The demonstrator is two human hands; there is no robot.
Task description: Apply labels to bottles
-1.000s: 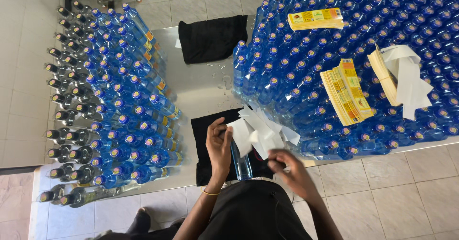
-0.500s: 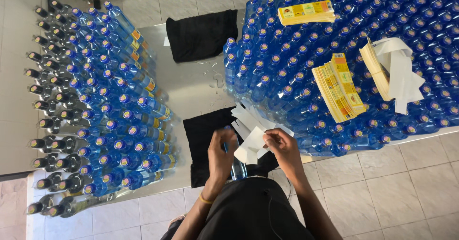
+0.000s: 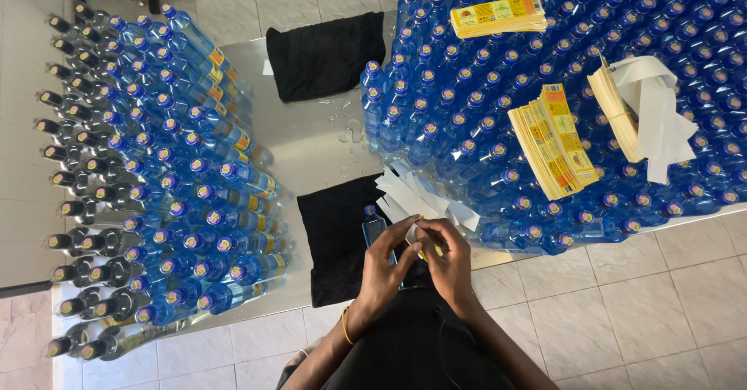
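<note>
**Blue bottles: one in hand, many unlabelled**

Head view: left hand [image 3: 387, 262] and right hand [image 3: 447, 254] pinch a label [image 3: 421, 237] together against a bottle [image 3: 375, 227] on the worktop [image 3: 319, 137]. Labelled bottles [image 3: 210, 164] lie left; a bare crowd [image 3: 467, 110] stands right, bearing label stacks [image 3: 554, 139].

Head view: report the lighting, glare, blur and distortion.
Head view: even, soft light with faint shadows; mild glare on the wet steel tabletop; wide-angle bulge splays the blue-capped clear plastic bottles outward; left hand and right hand are slightly soft.
</note>
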